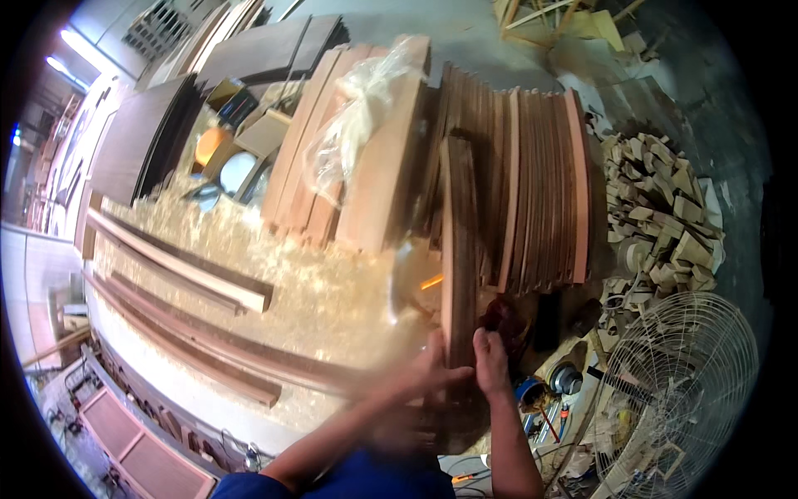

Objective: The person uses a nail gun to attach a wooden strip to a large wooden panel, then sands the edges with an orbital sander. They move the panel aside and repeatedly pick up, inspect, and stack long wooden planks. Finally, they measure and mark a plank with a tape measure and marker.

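Observation:
A long dark brown wooden strip (459,241) points away from me, its near part between my hands. My left hand (431,363) is closed on its left side, a little smeared by motion. Against its right edge, my right hand (490,356) grips with the thumb along the wood. Beyond it stands a row of several similar strips (532,175), packed on edge side by side. An orange pencil-like stick (431,282) lies just left of the held strip. Below my hands the near end is blurred.
Loose wooden rails (199,341) lie across the sawdust-strewn table at left. Wide boards (378,175) carry a crumpled clear plastic bag (353,116). A wire-caged fan (682,399) stands close at right, before a heap of wood offcuts (665,208). Tools and cables lie beside my right forearm.

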Demonstrator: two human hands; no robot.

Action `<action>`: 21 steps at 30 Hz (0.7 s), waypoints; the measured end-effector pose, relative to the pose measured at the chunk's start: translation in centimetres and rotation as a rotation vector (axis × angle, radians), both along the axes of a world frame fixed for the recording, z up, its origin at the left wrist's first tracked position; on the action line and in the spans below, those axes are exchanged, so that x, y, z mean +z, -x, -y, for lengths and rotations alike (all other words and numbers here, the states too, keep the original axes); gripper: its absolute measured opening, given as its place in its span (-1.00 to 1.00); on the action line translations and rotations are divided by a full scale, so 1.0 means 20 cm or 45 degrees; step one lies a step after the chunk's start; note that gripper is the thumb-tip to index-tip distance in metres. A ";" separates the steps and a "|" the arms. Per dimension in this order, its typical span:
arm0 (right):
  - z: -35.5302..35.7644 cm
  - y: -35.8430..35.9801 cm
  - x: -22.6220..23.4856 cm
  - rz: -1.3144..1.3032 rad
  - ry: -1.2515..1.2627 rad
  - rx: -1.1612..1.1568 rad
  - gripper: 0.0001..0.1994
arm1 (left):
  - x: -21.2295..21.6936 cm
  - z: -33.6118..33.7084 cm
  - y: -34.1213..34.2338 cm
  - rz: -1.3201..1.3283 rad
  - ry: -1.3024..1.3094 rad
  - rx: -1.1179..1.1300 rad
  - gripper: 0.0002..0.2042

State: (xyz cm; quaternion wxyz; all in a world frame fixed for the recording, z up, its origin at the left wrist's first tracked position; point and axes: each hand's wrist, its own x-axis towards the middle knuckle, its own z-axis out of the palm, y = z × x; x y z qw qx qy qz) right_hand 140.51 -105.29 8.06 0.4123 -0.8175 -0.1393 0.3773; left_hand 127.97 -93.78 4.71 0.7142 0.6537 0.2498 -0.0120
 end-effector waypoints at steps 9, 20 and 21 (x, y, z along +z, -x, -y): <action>-0.03 0.33 0.37 0.177 -0.163 0.054 -0.30 | 0.42 0.34 0.49 -0.003 0.195 -0.032 -0.12; -0.24 1.15 0.61 0.626 -0.207 1.297 -0.16 | 0.28 0.02 1.29 0.135 0.508 1.481 -0.49; -0.29 1.25 0.58 0.623 -0.169 1.283 -0.20 | 0.32 -0.01 1.36 0.096 0.498 1.517 -0.53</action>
